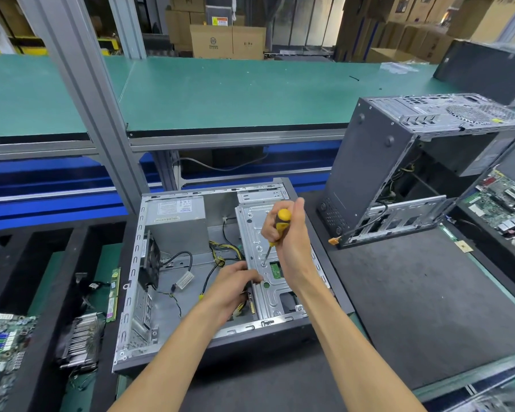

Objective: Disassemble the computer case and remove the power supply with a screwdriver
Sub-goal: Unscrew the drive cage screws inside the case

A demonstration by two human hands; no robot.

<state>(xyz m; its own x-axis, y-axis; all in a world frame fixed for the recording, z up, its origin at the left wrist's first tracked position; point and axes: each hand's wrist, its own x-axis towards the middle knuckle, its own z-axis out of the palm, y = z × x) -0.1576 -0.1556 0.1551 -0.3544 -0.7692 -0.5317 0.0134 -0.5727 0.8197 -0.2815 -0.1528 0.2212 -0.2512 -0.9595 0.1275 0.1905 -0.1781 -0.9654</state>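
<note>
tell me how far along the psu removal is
Done: the case lies open with its side panel off. In hand: the right hand drives the screwdriver into a screw on the metal bracket, which the left hand steadies. Left: the power supply sits in its corner, cables attached.

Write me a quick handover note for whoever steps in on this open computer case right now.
Right hand grips the yellow-and-black screwdriver, tip down on a screw in the silver drive bracket.
Left hand holds the bracket's left edge, steadying it.
The computer case lies on its side, side panel already off.
The power supply sits in the far-left corner, its cables running toward the bracket.
Done: case opened.
Left: finish this screw, free the bracket, then release and lift out the power supply.
</note>
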